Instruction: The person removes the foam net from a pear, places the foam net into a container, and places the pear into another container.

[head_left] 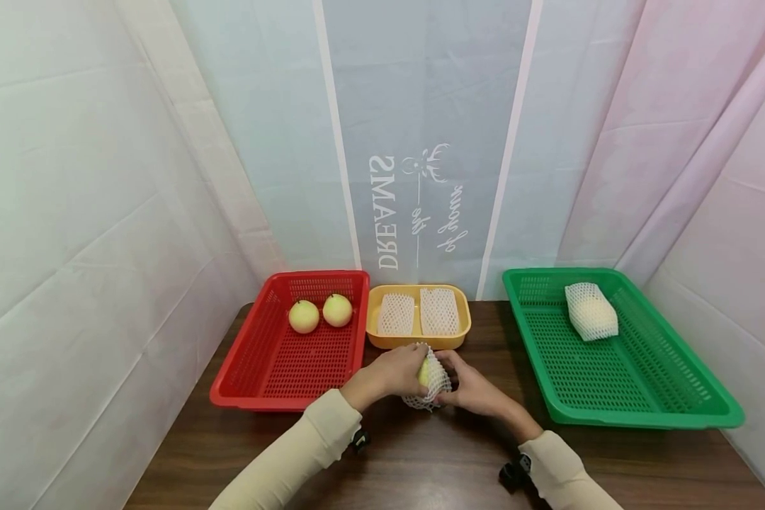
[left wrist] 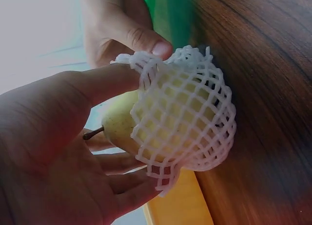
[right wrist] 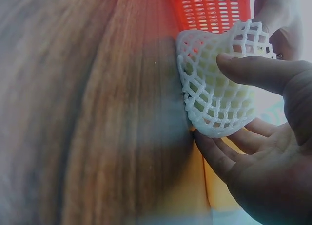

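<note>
A pale yellow pear (left wrist: 118,121) sits partly inside a white foam net sleeve (left wrist: 187,115), low over the table in front of the yellow tray. Its brown stem sticks out of the sleeve's open end, toward the left palm, in the left wrist view. My left hand (head_left: 397,371) grips the sleeve's rim around the pear, thumb on one side and fingers on the other. From the right, my right hand (head_left: 479,391) holds the covered end; in the right wrist view its thumb presses the netting and its fingertips touch the opposite side.
A red basket (head_left: 287,406) at left holds two bare pears (head_left: 304,316). Two flat foam nets (head_left: 397,314) lie in the divided yellow tray (head_left: 414,341) at the back. At right, a green basket (head_left: 644,418) contains one net-covered fruit (head_left: 591,312). Curtains surround the wooden table (head_left: 421,467).
</note>
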`<state>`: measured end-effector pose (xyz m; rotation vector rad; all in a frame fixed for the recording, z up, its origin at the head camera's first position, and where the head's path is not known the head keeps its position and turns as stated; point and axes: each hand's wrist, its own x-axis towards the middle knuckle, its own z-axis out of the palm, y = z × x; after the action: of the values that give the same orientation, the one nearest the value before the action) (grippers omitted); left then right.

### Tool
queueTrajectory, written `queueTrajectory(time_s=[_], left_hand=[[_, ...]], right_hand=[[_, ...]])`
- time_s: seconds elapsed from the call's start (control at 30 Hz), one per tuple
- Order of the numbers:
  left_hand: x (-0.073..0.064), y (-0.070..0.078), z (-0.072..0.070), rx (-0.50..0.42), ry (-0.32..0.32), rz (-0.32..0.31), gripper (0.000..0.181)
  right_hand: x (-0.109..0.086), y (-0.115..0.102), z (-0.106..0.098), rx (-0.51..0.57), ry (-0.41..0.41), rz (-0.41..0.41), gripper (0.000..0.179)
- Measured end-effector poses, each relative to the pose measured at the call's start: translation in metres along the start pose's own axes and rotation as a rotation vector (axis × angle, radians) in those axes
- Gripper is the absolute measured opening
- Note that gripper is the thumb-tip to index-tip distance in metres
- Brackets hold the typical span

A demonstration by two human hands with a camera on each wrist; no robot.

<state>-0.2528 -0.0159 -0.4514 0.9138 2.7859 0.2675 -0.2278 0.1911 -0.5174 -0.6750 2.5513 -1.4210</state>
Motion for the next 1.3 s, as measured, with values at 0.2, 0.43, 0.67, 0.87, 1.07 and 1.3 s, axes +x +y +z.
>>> queueTrajectory(time_s=[0.2, 0.43, 0.67, 0.87, 1.07, 1.3], left_hand=[[0.003, -0.001, 0.002, 0.008, 0.007, 0.016, 0.072], [0.003, -0.001, 0.002, -0.005, 0.013, 0.024, 0.073], [0.000, -0.002, 0.000, -0.035, 0.038, 0.038, 0.066], [-0.002, -0.004, -0.001, -0.069, 0.049, 0.054, 0.062], [-0.004, -0.006, -0.004, -0.098, 0.067, 0.063, 0.062], [-0.008, -0.007, -0.009, -0.105, 0.088, 0.085, 0.059]], right_hand=[[0.003, 0.004, 0.004, -0.030, 0.013, -0.017, 0.087], [0.004, 0.004, 0.006, -0.080, 0.034, -0.025, 0.086], [0.003, 0.002, 0.006, -0.093, 0.043, -0.041, 0.082], [0.003, 0.004, 0.006, -0.078, 0.042, -0.035, 0.078], [0.004, 0.008, 0.007, -0.084, 0.033, -0.020, 0.074], [0.005, 0.006, 0.007, -0.115, 0.048, 0.014, 0.061]])
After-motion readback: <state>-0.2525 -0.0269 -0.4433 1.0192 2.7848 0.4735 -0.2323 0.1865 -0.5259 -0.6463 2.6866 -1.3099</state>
